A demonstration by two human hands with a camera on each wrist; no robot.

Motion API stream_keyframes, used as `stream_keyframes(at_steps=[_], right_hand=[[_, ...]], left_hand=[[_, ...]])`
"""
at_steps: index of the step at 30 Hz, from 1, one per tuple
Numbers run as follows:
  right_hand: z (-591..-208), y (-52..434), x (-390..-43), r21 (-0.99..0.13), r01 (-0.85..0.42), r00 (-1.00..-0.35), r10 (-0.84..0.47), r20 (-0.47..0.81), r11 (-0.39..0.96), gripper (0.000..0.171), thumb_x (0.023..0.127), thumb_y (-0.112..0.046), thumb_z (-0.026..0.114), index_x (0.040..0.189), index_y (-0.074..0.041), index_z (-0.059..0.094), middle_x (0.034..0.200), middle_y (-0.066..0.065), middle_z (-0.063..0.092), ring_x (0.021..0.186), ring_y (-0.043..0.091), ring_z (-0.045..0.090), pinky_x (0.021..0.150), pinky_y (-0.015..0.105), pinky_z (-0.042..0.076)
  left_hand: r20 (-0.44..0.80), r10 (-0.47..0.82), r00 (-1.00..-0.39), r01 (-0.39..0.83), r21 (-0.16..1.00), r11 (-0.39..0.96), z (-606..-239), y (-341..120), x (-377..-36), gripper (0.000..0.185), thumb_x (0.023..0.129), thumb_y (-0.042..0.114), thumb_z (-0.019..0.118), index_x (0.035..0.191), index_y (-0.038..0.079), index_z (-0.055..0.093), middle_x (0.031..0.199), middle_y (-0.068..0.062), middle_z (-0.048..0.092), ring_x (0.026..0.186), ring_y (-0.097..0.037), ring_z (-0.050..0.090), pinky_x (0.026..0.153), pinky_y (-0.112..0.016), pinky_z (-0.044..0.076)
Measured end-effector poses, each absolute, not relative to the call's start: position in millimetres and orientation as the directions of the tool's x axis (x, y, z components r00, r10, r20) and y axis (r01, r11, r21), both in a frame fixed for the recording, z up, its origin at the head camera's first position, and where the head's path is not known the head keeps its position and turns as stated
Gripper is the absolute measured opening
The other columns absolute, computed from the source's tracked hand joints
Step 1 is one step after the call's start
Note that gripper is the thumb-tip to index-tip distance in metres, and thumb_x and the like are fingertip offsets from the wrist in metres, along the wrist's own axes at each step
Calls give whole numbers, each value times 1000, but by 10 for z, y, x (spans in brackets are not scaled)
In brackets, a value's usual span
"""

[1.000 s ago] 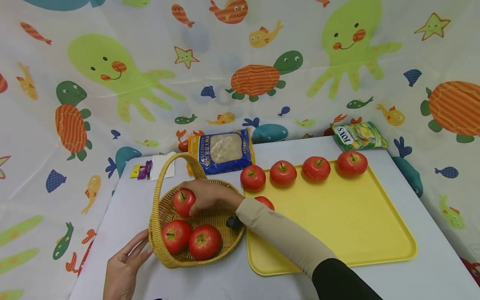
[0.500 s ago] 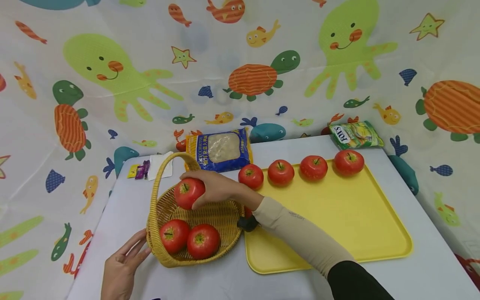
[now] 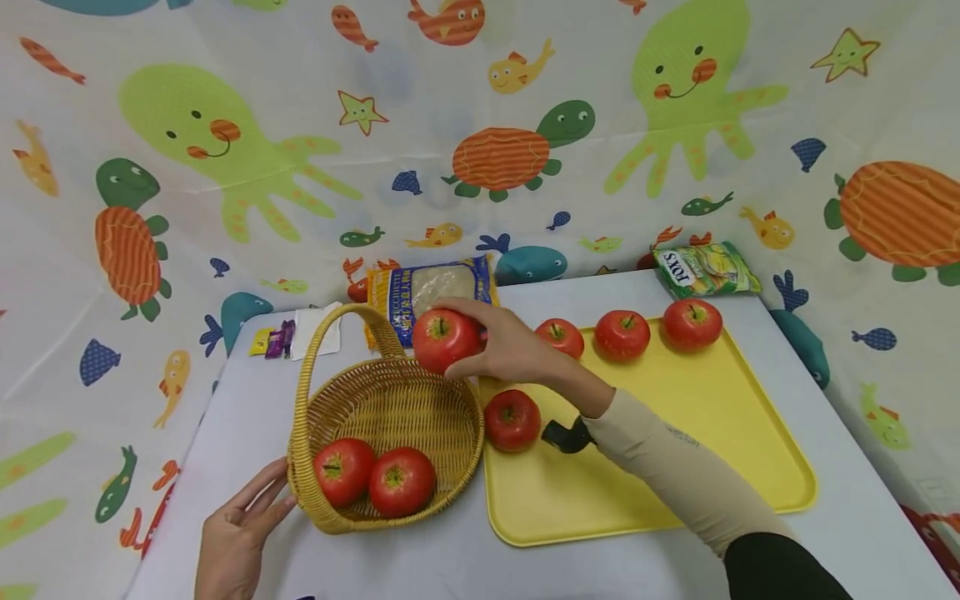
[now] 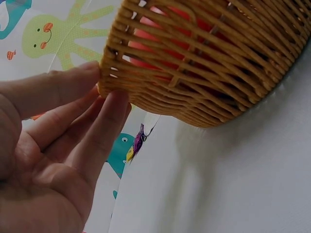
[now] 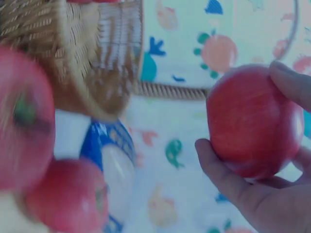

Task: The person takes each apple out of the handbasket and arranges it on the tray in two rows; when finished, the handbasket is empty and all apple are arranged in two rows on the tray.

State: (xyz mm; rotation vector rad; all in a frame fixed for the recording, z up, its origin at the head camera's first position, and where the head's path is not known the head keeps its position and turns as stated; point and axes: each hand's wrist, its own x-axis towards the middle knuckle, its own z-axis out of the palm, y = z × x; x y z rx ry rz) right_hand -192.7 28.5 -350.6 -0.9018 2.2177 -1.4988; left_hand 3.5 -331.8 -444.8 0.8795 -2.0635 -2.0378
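Note:
My right hand (image 3: 502, 342) grips a red apple (image 3: 444, 340), raised over the far right rim of the wicker basket (image 3: 375, 392). Thumb and fingers curl around this apple in the right wrist view. Two red apples (image 3: 343, 472) lie inside the basket at its near left. At the basket's left end my left hand (image 3: 238, 529) touches the outer wall with its fingertips, the fingers fairly straight. A yellow tray (image 3: 675, 433) carries several red apples, with one apple (image 3: 512, 420) at its left edge and others along the far edge.
A blue and yellow pasta bag (image 3: 442, 283) lies behind the basket. Small wrapped sweets (image 3: 276, 340) and a white tissue (image 3: 311, 333) are at the back left. A green snack packet (image 3: 707, 269) sits at the back right, before a printed curtain (image 3: 420, 108).
My right hand has lifted the apple out of the basket, moving it up and to the right. The left hand has kept its place against the basket.

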Motion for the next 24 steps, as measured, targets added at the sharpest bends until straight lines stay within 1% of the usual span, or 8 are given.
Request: stream_keyframes(at_steps=[5, 7, 12, 17, 20, 24], right_hand=[[-3470, 810, -1892, -929, -283, -829, -548, 112, 239, 77, 84, -17, 85, 151, -24, 47, 144, 0, 52, 125, 22, 53, 99, 44, 55], [-3499, 1033, -1857, -932, -256, -861, -498, 98, 258, 78, 84, -17, 86, 151, -25, 47, 146, 0, 50, 127, 24, 52, 100, 46, 55], [-3704, 1488, -1730, -924, -174, -918, -396, 28, 340, 80, 84, -20, 87, 152, -21, 45, 147, 7, 49, 129, 31, 50, 103, 52, 52], [-4032, 1723, -1552, -921, -95, -934, -354, -49, 378, 78, 85, -21, 86, 152, -19, 46, 149, 12, 46, 133, 37, 46, 101, 53, 54], [-4224, 1749, -1459, -916, -77, -932, -354, -74, 394, 77, 84, -23, 86, 151, -18, 47, 148, 14, 47, 131, 38, 48, 98, 52, 56], [-4421, 1716, -1383, -904, -58, -934, -343, -101, 424, 79, 83, -25, 87, 150, -17, 48, 143, 14, 52, 127, 38, 52, 99, 52, 55]], left_hand=[[-336, -470, -816, -344, 936, -73, -4451, -3319, 29, 60, 82, 2, 85, 139, 7, 64, 118, 18, 71, 107, 7, 65, 83, -15, 57], [-334, -468, -818, -342, 937, -71, -4452, -3320, 28, 61, 82, 1, 85, 139, 6, 63, 118, 18, 71, 107, 7, 65, 83, -15, 57], [-326, -471, -820, -347, 937, -44, -4452, -3320, 30, 64, 82, 2, 85, 141, 4, 61, 118, 19, 70, 107, 8, 65, 84, -14, 57], [-352, -480, -804, -384, 923, -34, -4441, -3320, 29, 67, 81, 4, 86, 142, 6, 60, 120, 20, 69, 106, 10, 64, 85, -14, 56], [-361, -485, -797, -393, 919, -37, -4434, -3326, 26, 67, 81, 4, 86, 142, 8, 60, 120, 20, 69, 106, 10, 64, 85, -14, 56], [-370, -485, -792, -400, 915, -45, -4435, -3325, 21, 67, 81, 4, 86, 143, 8, 60, 119, 20, 69, 106, 10, 64, 85, -13, 55]])
